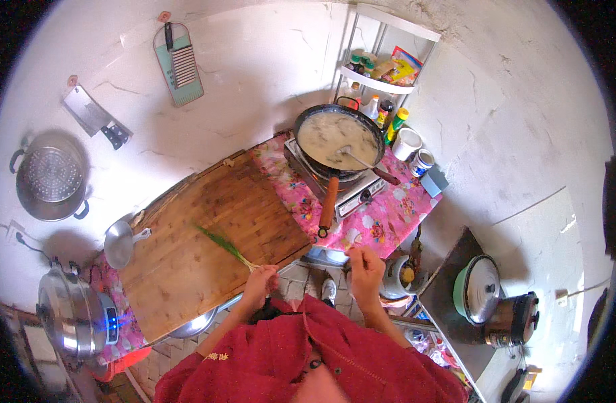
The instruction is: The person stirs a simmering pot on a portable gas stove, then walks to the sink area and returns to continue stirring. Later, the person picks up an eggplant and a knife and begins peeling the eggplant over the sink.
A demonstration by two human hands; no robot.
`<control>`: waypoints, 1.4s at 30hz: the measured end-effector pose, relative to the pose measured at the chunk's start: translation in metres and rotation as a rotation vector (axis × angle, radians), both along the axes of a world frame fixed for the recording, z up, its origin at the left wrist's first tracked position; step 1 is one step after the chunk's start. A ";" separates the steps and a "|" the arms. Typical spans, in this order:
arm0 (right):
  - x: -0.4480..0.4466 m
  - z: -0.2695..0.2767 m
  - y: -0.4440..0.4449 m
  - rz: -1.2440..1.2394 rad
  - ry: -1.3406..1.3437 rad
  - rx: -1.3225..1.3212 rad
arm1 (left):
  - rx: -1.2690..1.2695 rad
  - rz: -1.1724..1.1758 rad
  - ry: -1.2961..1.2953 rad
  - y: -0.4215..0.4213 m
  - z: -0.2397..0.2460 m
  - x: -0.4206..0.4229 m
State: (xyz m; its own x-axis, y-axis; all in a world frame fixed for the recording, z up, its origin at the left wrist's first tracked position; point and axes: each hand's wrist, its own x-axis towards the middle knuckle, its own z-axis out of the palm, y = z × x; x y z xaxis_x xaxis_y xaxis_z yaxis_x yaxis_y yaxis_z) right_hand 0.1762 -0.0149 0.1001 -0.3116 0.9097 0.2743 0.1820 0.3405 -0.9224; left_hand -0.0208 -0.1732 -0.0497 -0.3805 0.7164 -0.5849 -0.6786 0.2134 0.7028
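My left hand (261,284) is at the front edge of a wooden cutting board (187,252), its fingers closed on the pale root end of a scallion (227,245). The green leaves stretch away from me across the board. My right hand (366,269) is raised near the front edge of the pink floral tablecloth (388,221), fingers curled, with nothing plainly seen in it. Beyond it a black wok (308,169) with a wooden handle sits on a gas stove (360,196). It holds cloudy, pale soup (333,133), and a ladle (358,158) rests in it.
A steel steamer pot (68,312) with a lit panel stands at the board's left, near a metal scoop (119,244). Seasoning bottles (373,108) and white tubs (407,143) line the stove's far right. A gas cylinder (396,274) and a lidded green pot (476,289) are to my right.
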 end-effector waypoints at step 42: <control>-0.044 -0.006 -0.060 0.360 -0.038 -0.104 | -0.027 0.054 -0.052 -0.045 0.010 -0.009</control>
